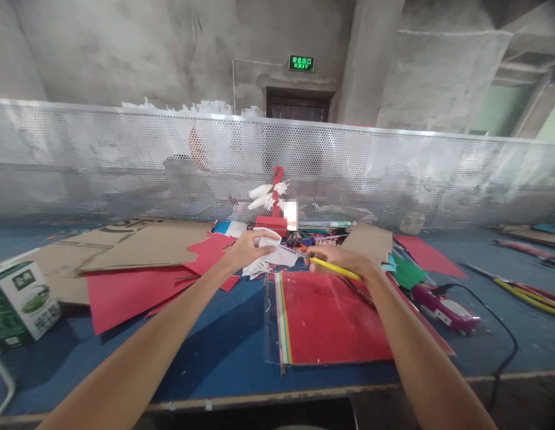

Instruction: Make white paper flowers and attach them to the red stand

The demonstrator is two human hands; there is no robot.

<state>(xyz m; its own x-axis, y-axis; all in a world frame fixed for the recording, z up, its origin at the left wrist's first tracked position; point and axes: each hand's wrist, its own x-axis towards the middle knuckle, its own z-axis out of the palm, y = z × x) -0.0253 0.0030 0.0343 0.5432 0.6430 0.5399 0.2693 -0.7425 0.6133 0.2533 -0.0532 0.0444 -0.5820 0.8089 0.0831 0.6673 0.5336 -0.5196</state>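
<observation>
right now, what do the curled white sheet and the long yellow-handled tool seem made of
Curled white sheet: probably matte paper, thin and bending. Long yellow-handled tool: handle probably smooth plastic, evenly coloured; slim greyish front maybe metal, too small to confirm.

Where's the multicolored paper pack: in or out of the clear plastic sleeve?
In: the multicolored paper pack sits inside the clear plastic sleeve, whose transparent margin shows beyond the striped left edge.

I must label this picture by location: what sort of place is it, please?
Probably a craft workshop: red paper and cardboard lie on a blue worktable, and a lit exit sign hangs on the bare concrete wall.
</observation>
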